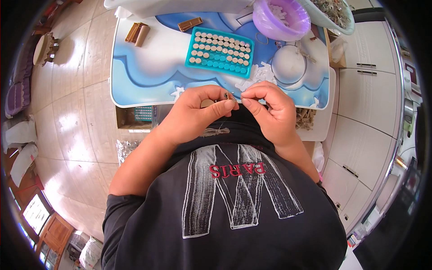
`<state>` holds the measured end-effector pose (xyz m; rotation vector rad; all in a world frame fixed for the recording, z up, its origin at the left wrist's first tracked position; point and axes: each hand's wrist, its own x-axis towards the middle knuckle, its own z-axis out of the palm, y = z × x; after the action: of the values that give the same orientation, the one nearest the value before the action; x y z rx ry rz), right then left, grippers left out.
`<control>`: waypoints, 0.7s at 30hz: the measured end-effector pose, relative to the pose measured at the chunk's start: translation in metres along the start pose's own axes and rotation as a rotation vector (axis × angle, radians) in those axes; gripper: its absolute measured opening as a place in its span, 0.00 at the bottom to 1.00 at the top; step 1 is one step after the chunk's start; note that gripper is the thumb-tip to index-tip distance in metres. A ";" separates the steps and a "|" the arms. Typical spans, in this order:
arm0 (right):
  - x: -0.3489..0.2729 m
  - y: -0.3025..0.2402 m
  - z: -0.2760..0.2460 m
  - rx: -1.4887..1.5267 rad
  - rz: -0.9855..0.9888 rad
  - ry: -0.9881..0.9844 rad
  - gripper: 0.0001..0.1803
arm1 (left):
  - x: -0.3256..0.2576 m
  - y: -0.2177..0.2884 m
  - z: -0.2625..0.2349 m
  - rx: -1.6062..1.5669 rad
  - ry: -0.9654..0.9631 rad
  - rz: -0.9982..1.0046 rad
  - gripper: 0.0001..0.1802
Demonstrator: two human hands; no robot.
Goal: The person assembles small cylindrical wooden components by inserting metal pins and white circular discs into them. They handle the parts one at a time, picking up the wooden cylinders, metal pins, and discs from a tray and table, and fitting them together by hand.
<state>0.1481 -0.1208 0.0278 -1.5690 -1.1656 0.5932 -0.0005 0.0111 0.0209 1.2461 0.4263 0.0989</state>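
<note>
My left hand (193,110) is closed, thumb against the fingers, around a small dark piece with fine strands at its tip. That piece is too small to name. Part of a round beige disc (207,103) shows among the same fingers. Close by on the right, my right hand (272,112) has thumb and forefinger pinched together; whatever they hold is too tiny to make out. A tied bundle of thin strands (216,132) lies by my shirt, below the left hand. Beyond both hands stands a teal tray (188,60) with rows of round beige-topped pieces.
White paper slips (258,75) lie right of the tray on the blue-and-white table (148,67). A purple bowl (265,27) holds white pieces. Brown holders (136,34) sit at the far left. Under the table edge is an open drawer (130,118); white cabinets (369,90) stand right.
</note>
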 end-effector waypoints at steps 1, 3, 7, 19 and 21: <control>0.001 0.000 0.002 -0.008 -0.030 0.004 0.05 | 0.000 -0.001 -0.001 0.001 -0.007 -0.001 0.12; 0.001 0.001 0.007 -0.024 -0.092 0.009 0.05 | 0.000 -0.003 -0.002 0.029 0.002 0.002 0.12; 0.001 0.002 0.010 -0.085 -0.150 0.020 0.05 | 0.000 -0.005 -0.001 0.070 0.038 0.027 0.12; 0.002 -0.001 0.007 -0.032 -0.095 0.032 0.06 | -0.001 0.002 -0.001 0.178 -0.032 -0.089 0.11; 0.005 0.002 0.004 -0.042 -0.162 -0.036 0.05 | -0.002 0.005 -0.001 0.200 -0.056 -0.108 0.10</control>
<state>0.1479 -0.1144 0.0254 -1.4878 -1.3254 0.4942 -0.0014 0.0126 0.0256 1.4159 0.4619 -0.0723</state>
